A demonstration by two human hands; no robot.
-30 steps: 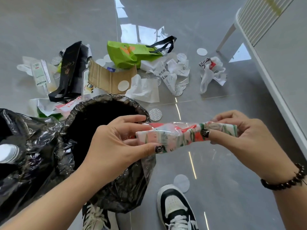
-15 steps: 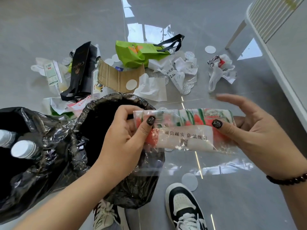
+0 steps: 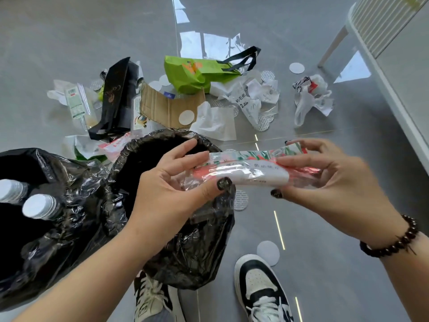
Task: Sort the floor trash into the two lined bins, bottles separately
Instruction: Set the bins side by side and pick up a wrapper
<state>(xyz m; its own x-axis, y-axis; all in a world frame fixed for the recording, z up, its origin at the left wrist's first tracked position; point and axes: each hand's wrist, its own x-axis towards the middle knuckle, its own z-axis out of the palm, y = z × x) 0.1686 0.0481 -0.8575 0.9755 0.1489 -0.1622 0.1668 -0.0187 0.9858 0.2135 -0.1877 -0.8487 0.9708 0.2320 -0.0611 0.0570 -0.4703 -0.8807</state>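
Black-and-white sneakers [image 3: 262,291] are standing at the bottom of the view on the grey floor [image 3: 325,228], with a white paper disc [image 3: 268,252] lying just ahead of the right shoe. Above them, both hands are holding a clear plastic wrapper [image 3: 250,169] printed in red, green and white, stretched level between them. The left hand [image 3: 176,182] is pinching the wrapper's left end, its thumb pressing on the near edge and its fingers lying along the far side; the right hand [image 3: 332,180] is gripping the right end the same way, thumb underneath at the near edge and curled fingers wrapping over the top. A dark bead bracelet [image 3: 390,240] is circling the right wrist. The wrapper's left end is hanging over the rim of the nearer black-lined bin [image 3: 176,247], whose mouth is gaping dark behind the left hand. To the left, a second black-lined bin [image 3: 58,240] is holding bottles with white caps [image 3: 39,206]. Farther off, the remaining trash is lying scattered: a torn cardboard piece [image 3: 167,108], a black paper bag [image 3: 116,98], a green tote bag [image 3: 197,73], crumpled white paper [image 3: 253,98] and a white plastic bag [image 3: 311,98].
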